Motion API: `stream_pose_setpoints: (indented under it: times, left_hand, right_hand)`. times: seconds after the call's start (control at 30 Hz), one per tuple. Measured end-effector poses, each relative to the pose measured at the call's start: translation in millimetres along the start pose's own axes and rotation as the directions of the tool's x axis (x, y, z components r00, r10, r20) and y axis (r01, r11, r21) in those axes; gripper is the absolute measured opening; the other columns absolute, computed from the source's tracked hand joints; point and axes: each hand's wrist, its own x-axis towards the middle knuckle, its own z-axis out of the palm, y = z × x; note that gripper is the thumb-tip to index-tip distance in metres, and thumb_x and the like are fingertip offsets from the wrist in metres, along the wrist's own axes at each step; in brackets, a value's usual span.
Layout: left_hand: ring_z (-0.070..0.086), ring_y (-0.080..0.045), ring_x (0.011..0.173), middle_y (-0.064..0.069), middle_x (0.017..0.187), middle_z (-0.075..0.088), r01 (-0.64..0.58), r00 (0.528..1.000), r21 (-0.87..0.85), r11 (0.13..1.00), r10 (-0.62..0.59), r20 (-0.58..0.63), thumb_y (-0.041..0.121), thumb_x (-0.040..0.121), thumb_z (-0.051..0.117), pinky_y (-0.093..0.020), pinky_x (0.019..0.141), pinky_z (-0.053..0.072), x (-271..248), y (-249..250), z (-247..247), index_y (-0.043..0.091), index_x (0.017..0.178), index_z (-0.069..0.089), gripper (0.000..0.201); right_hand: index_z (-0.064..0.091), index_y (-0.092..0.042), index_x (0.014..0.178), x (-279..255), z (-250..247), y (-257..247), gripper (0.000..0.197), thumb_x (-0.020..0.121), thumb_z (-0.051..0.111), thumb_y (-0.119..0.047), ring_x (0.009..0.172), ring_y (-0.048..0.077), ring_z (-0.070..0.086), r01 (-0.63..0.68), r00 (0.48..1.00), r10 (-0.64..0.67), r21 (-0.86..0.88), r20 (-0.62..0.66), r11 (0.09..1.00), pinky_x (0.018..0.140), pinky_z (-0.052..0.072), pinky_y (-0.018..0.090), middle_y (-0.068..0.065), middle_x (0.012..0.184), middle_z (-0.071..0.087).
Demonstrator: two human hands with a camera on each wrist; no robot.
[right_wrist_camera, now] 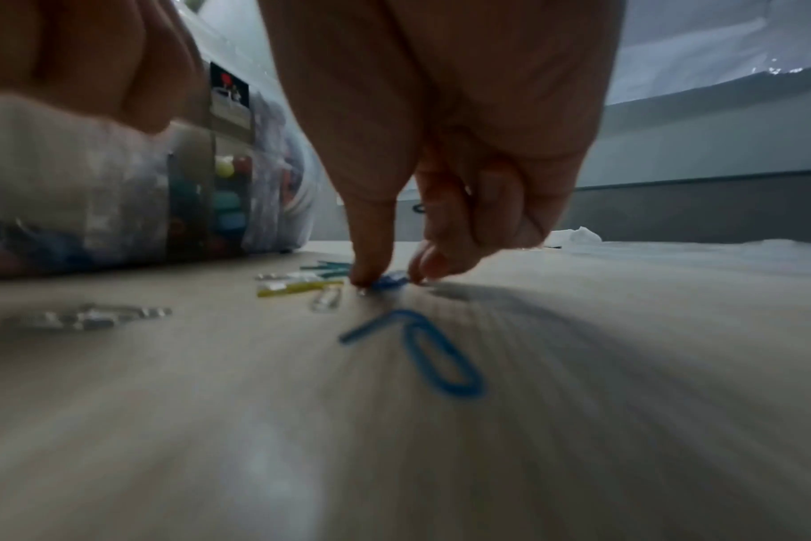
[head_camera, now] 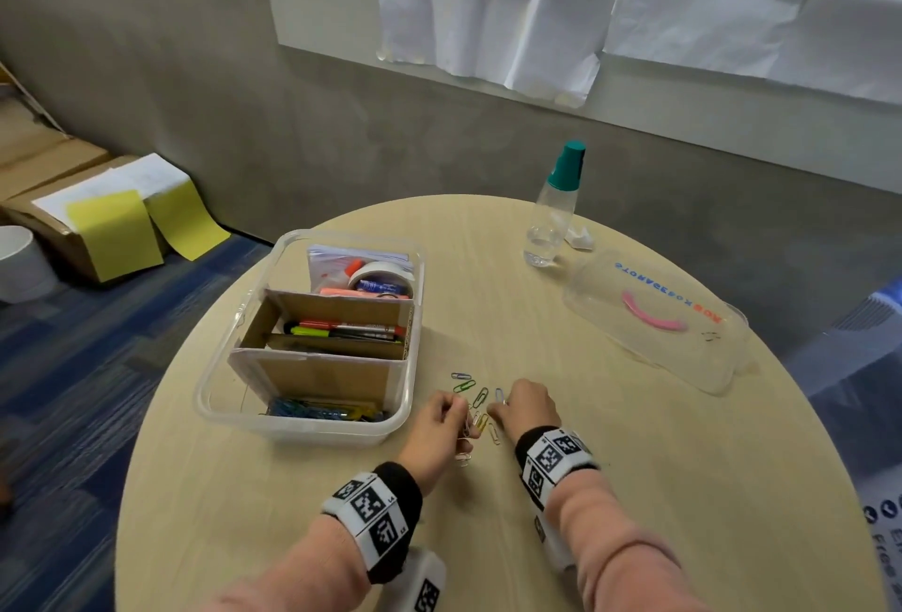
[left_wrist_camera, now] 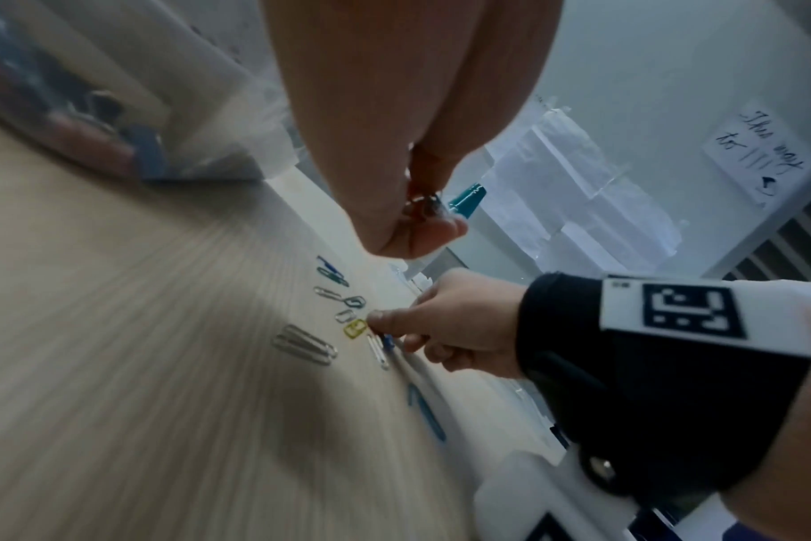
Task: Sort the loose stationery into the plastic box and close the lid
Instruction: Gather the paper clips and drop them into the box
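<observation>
Several coloured paper clips (head_camera: pixel 476 399) lie loose on the round table between my hands. My left hand (head_camera: pixel 451 409) hovers just above them with fingers curled, holding a few clips (left_wrist_camera: pixel 423 204) in its pinch. Thumb and forefinger of my right hand (head_camera: pixel 498 409) pinch a blue clip (right_wrist_camera: pixel 391 281) that is still flat on the wood. Another blue clip (right_wrist_camera: pixel 436 357) lies nearer my right wrist. To the left of the clips stands the clear plastic box (head_camera: pixel 405 396), open, with cardboard dividers, pens, tape and a heap of clips in its near compartment. Its transparent lid (head_camera: pixel 654 318) rests at the right.
A clear bottle with a teal cap (head_camera: pixel 554 211) stands at the table's far side, a crumpled white scrap (head_camera: pixel 581 236) beside it. The round table's edge (head_camera: pixel 161 416) curves close behind the box on the left. Cardboard boxes and a white bucket sit on the floor at far left.
</observation>
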Motion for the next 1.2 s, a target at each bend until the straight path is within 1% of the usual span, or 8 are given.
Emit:
stream_pose_setpoints:
  times: [0.27, 0.37, 0.43, 0.53, 0.63, 0.77, 0.97, 1.2]
  left_hand:
    - [0.039, -0.012, 0.058, -0.004, 0.068, 0.04, 0.153, 0.985, -0.299, 0.942, -0.171, -0.035, 0.008, 0.1, 0.031, -0.02, 0.049, 0.038, 8, -13, -7, 0.005, 0.094, 0.055, 0.025]
    - [0.041, -0.013, 0.056, -0.004, 0.066, 0.042, 0.21, 0.97, -0.295, 0.932, -0.237, -0.058, 0.009, 0.097, 0.035, -0.02, 0.045, 0.036, 9, -10, -6, 0.007, 0.079, 0.052, 0.024]
    - [0.04, -0.013, 0.056, -0.004, 0.064, 0.04, 0.233, 0.964, -0.26, 0.937, -0.258, -0.067, 0.01, 0.095, 0.036, -0.022, 0.048, 0.033, 10, -8, -6, 0.009, 0.073, 0.045, 0.024]
    - [0.034, -0.013, 0.054, -0.002, 0.06, 0.033, 0.261, 0.959, -0.285, 0.922, -0.282, -0.034, 0.013, 0.095, 0.036, -0.024, 0.051, 0.03, 10, -5, -9, 0.013, 0.069, 0.038, 0.027]
    - [0.028, -0.012, 0.051, 0.002, 0.054, 0.03, 0.273, 0.961, -0.202, 0.941, -0.277, 0.008, 0.023, 0.098, 0.037, -0.024, 0.051, 0.027, 10, -7, -14, 0.015, 0.069, 0.039, 0.03]
    - [0.041, -0.007, 0.058, 0.004, 0.068, 0.046, 0.134, 0.991, 0.328, 0.935, -0.135, -0.019, 0.028, 0.096, 0.046, -0.018, 0.054, 0.034, 14, -13, -16, 0.017, 0.076, 0.05, 0.022]
    - [0.056, -0.015, 0.09, -0.002, 0.107, 0.061, -0.051, 0.998, 0.855, 0.515, -0.015, 0.069, 0.029, 0.081, 0.068, -0.019, 0.073, 0.042, 18, -34, -20, 0.019, 0.105, 0.058, 0.028]
    - [0.057, -0.023, 0.098, -0.009, 0.111, 0.059, -0.163, 0.986, 0.94, 0.3, 0.025, 0.163, 0.023, 0.092, 0.053, -0.027, 0.079, 0.042, 25, -42, -15, 0.009, 0.103, 0.059, 0.019]
  right_hand:
    - [0.06, -0.006, 0.091, -7, 1, 7, 0.013, 0.09, 0.049, -0.012, 0.089, 0.028, 0.06, 0.098, 0.992, -0.09, -0.091, 0.089, 0.991, 0.071, 0.044, 0.03, 0.015, 0.094, 0.059]
    - [0.055, -0.01, 0.072, -8, -7, 26, 0.016, 0.088, 0.053, -0.011, 0.065, 0.018, 0.051, 0.036, 0.989, -0.071, 0.262, 0.127, 0.964, 0.058, 0.044, 0.02, 0.005, 0.071, 0.055]
    - [0.051, -0.01, 0.068, -11, -15, 40, 0.023, 0.091, 0.047, -0.007, 0.048, 0.012, 0.04, -0.076, 0.971, -0.099, 0.674, 0.217, 0.734, 0.04, 0.034, 0.014, 0.002, 0.058, 0.044]
    - [0.049, -0.009, 0.079, -16, -26, 57, 0.02, 0.091, 0.033, -0.004, 0.039, 0.008, 0.034, -0.305, 0.935, -0.17, 0.95, 0.312, 0.068, 0.038, 0.028, 0.017, -0.001, 0.05, 0.038]
    - [0.046, -0.012, 0.072, -21, -32, 69, 0.02, 0.085, 0.031, -0.014, 0.039, 0.01, 0.036, -0.344, 0.927, -0.203, 0.931, 0.317, -0.119, 0.039, 0.031, 0.02, -0.002, 0.049, 0.039]
    - [0.046, -0.013, 0.068, -27, -31, 67, 0.028, 0.093, 0.035, -0.019, 0.044, 0.011, 0.037, -0.263, 0.943, -0.138, 0.934, 0.302, 0.243, 0.046, 0.026, 0.023, 0.0, 0.057, 0.043]
    - [0.049, -0.015, 0.081, -32, -18, 55, 0.016, 0.095, 0.043, -0.023, 0.058, 0.012, 0.042, -0.109, 0.973, -0.028, 0.568, 0.227, 0.816, 0.052, 0.031, 0.023, -0.001, 0.069, 0.045]
    - [0.056, -0.017, 0.089, -46, 12, 45, 0.019, 0.081, 0.064, -0.033, 0.087, 0.022, 0.059, -0.015, 1.0, 0.013, 0.098, 0.013, 0.995, 0.07, 0.041, 0.026, 0.002, 0.096, 0.064]
